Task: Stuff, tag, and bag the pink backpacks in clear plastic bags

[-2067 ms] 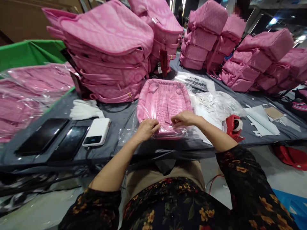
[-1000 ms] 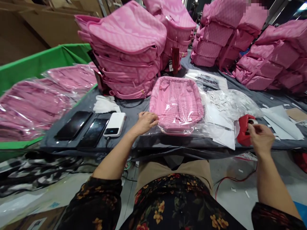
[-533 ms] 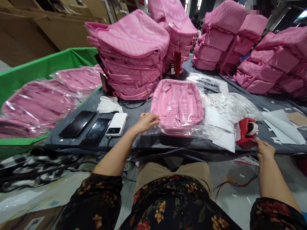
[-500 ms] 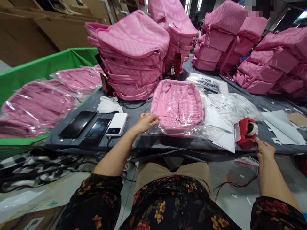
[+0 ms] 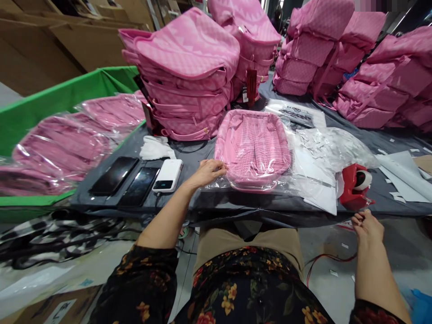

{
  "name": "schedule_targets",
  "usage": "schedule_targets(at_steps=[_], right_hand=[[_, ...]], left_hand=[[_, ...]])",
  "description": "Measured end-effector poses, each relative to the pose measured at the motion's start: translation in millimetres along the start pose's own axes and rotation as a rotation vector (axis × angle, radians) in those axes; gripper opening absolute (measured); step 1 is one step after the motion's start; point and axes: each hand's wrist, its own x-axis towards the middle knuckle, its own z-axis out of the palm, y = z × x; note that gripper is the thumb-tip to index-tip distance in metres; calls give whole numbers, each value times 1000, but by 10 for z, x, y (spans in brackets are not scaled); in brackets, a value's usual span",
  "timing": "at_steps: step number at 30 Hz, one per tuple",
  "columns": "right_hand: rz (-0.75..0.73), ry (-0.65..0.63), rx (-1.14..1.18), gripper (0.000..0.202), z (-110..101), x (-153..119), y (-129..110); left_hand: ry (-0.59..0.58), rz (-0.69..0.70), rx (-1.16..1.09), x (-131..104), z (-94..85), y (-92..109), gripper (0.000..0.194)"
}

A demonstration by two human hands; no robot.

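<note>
A pink backpack [image 5: 254,146] in a clear plastic bag lies on the dark cloth near the table's front edge. My left hand [image 5: 209,173] has its curled fingers on the clear plastic [image 5: 219,182] at the bag's lower left corner. At the right, my right hand [image 5: 367,226] is just below the red tape dispenser [image 5: 353,191], past the table edge, its fingertips pinched together. Whatever is between those fingertips is too small to make out. A white roll [image 5: 362,180] sits in the dispenser.
Stacked pink backpacks [image 5: 189,81] rise behind. To the left are two dark phones [image 5: 114,176], a white power bank [image 5: 168,176], a white cloth [image 5: 157,148] and a green-sided bin [image 5: 67,92] of bagged backpacks. Papers [image 5: 317,184] and a plastic heap [image 5: 337,148] lie right of the bagged backpack.
My right hand has moved down and slightly left, away from the tape dispenser's front. My left hand stays at the plastic's corner. The whole view has shifted slightly.
</note>
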Motion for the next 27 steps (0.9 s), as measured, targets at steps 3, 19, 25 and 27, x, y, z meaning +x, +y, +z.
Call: schedule_targets(at_steps=[3, 19, 25, 27], right_hand=[[109, -174, 213, 64, 249, -153, -149], [-934, -1582, -7, 32, 2031, -1032, -3185], [-1092, -1363, -640, 36, 2485, -993, -3251], [-1135, -1165, -710, 40, 2390, -955, -3191]], left_hand=[[20, -18, 45, 26, 33, 29, 19], [40, -10, 84, 68, 101, 17, 18], [63, -5, 53, 26, 162, 4, 16], [75, 3, 42, 18, 175, 1, 15]])
